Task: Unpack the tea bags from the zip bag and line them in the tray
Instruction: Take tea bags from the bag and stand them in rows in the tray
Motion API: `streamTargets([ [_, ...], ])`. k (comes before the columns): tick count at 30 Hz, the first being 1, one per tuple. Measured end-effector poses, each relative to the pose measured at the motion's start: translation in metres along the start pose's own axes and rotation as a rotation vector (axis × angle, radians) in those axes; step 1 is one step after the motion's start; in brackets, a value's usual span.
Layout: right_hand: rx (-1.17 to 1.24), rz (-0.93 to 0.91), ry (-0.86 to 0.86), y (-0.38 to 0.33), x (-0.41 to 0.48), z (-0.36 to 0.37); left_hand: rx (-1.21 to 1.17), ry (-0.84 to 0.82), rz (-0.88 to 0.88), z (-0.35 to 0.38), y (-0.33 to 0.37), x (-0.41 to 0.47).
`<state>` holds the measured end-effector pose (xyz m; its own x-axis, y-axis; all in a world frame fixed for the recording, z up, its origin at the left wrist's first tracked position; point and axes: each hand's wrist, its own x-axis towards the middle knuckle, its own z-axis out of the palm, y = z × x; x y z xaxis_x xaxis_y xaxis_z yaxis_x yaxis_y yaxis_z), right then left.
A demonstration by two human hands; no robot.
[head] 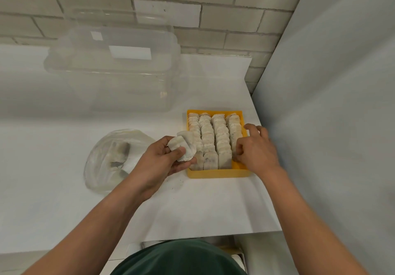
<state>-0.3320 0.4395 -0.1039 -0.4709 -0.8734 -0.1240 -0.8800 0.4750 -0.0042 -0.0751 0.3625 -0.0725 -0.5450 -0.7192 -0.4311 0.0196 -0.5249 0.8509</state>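
Left grip (162, 157) holds two tea bags (183, 147), thumb curled over them, at the left edge of the one yellow tray (218, 173). Right grip (254, 148) rests with curled fingers on the rightmost of four rows (208, 137) of bags standing in the tray; whether it pinches one cannot be told. One zip bag (115, 159), some bags inside, lies left on the desk (213, 206), one clear box (113, 67) behind.
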Motion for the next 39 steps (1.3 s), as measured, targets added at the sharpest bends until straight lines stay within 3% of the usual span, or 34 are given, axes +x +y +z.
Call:
streamTargets([
  [7, -0.035, 0.119, -0.057, 0.000, 0.010, 0.007, 0.027, -0.015, 0.001, 0.000, 0.001, 0.000],
  [20, 0.073, 0.064, 0.044, 0.004, 0.002, 0.013, 0.033, -0.042, -0.025, 0.001, 0.004, 0.003],
  [22, 0.117, 0.065, 0.139, 0.004, -0.006, 0.009, 0.046, -0.049, -0.030, 0.002, 0.006, 0.003],
  [24, 0.218, -0.038, 0.379, -0.001, -0.014, 0.001, 0.064, -0.054, -0.037, 0.003, 0.007, 0.003],
  [26, 0.383, -0.310, 0.602, -0.009, -0.024, -0.012, 0.070, -0.065, -0.053, 0.004, 0.007, 0.003],
  [28, 0.472, -0.620, 0.617, -0.019, -0.037, -0.026, 0.081, -0.079, -0.069, 0.006, 0.006, 0.003],
  [30, 0.446, -0.775, 0.502, -0.029, -0.050, -0.035, 0.078, -0.105, -0.080, 0.009, 0.006, 0.004],
  [33, 0.387, -0.797, 0.422, -0.035, -0.055, -0.033, 0.035, -0.143, -0.090, 0.012, 0.007, 0.004],
  [39, 0.360, -0.783, 0.526, -0.035, -0.056, -0.022, 0.051, -0.162, -0.114, 0.014, 0.009, 0.002],
])
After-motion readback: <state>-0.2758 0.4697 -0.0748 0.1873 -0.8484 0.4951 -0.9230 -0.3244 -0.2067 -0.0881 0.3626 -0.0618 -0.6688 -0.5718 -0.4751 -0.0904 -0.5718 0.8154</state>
